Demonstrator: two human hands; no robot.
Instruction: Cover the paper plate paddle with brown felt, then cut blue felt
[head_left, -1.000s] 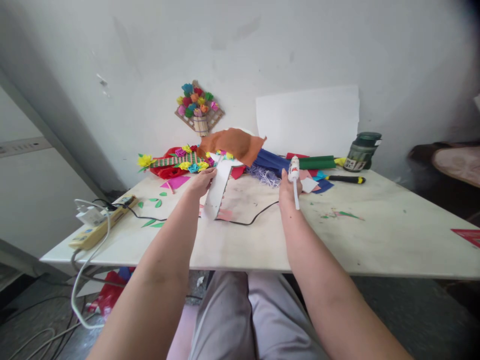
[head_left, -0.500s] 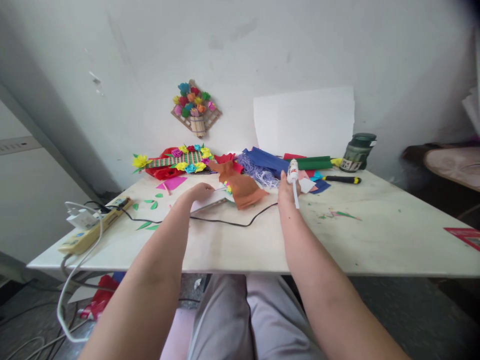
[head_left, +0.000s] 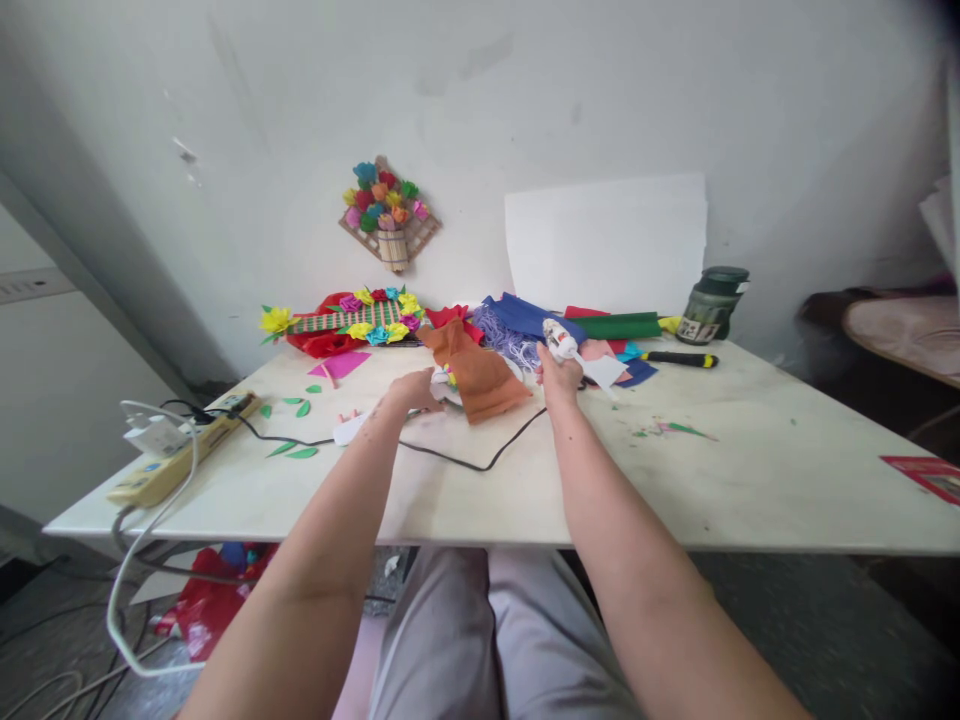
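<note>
My right hand is closed around a white hot glue gun, tilted up to the left, with a black cord running near it across the table. My left hand is at the left edge of a crumpled piece of orange-brown crepe paper. Its fingers seem curled on a white rounded thing, partly under the paper and too blurred to name. A flat white piece lies beneath my left forearm.
Behind my hands lie a flower-trimmed woven strip, blue crepe paper and lilac shredded strands. A yellow power strip sits at the left edge. A black-handled tool and dark jar stand right; green paper leaves lie left.
My right hand has moved left with the glue gun, which now tilts the other way. My left hand has shifted right, off the white piece, to the white rounded thing by the orange-brown paper.
</note>
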